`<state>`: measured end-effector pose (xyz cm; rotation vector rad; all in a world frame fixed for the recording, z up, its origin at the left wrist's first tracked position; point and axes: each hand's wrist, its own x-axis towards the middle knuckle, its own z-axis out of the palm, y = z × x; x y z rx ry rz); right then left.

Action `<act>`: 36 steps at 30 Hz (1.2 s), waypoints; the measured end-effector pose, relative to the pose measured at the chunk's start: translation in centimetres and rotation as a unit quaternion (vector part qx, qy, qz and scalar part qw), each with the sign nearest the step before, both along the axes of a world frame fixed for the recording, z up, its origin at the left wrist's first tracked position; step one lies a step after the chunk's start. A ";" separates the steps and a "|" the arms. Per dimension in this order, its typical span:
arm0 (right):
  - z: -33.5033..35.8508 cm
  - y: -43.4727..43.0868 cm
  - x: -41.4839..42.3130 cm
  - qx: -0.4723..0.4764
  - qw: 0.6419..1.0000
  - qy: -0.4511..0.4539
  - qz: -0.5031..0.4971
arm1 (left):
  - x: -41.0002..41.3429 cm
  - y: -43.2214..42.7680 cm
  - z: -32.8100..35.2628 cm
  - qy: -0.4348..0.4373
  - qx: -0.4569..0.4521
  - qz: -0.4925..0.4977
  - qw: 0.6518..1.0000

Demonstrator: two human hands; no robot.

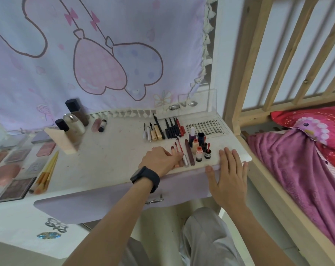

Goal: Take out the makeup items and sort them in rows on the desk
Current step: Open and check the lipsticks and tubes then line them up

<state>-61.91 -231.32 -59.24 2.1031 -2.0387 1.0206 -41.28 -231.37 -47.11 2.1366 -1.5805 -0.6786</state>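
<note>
Head view of a white surface point(109, 154) with makeup items laid out in groups.

The left hand point(160, 160), with a dark watch point(145, 178) on its wrist, rests near the front right of the surface. Its fingers point(177, 155) lie over the near ends of a row of slim tubes point(189, 154). Whether its grip is clamped on one of them or merely touches them cannot be told.

The right hand point(228, 175) lies flat on the front right edge of the surface. Its fingers are straight and spread, so its grip is apart and holds nothing.

Just right of the slim tubes, between the two hands, stands a cluster of small bottles point(198, 148). Behind these, a row of pens and wands point(162, 129) lies side by side, pointing towards the back. A lash tray point(207, 125) lies beside this row, at the back right corner. A clear box point(197, 102) stands behind the tray.

At the back left stand tall bottles point(74, 120), with a beige wedge point(63, 139) in front of them. Yellow-handled brushes point(45, 175) lie together at the front left, and beside them are flat palettes point(15, 187).

A pale purple cloth point(86, 54) with cartoon outlines hangs behind the surface. To the right is a wooden-railed bed point(297, 160) with pink bedding.
</note>
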 end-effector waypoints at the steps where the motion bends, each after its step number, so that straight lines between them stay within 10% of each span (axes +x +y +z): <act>1: 0.0 0.0 0.0 0.000 1.000 0.001 0.001 | 0.0 0.0 0.0 -0.004 0.002 -0.004 1.000; 9: 2.1 0.9 -0.8 0.026 0.999 0.012 0.019 | 2.1 0.7 0.4 -0.036 0.011 -0.029 0.999; 18: 7.8 4.1 8.0 -0.146 0.961 -0.049 0.231 | 11.7 2.5 0.4 -0.144 -0.041 0.023 0.988; 26: 6.3 -0.3 20.5 0.039 0.928 0.078 0.361 | 19.1 0.8 -0.8 -0.173 -0.055 0.013 0.983; 36: 5.2 -1.4 22.5 0.029 0.916 0.109 0.385 | 22.9 -6.7 -1.0 -0.252 -0.053 -0.004 0.966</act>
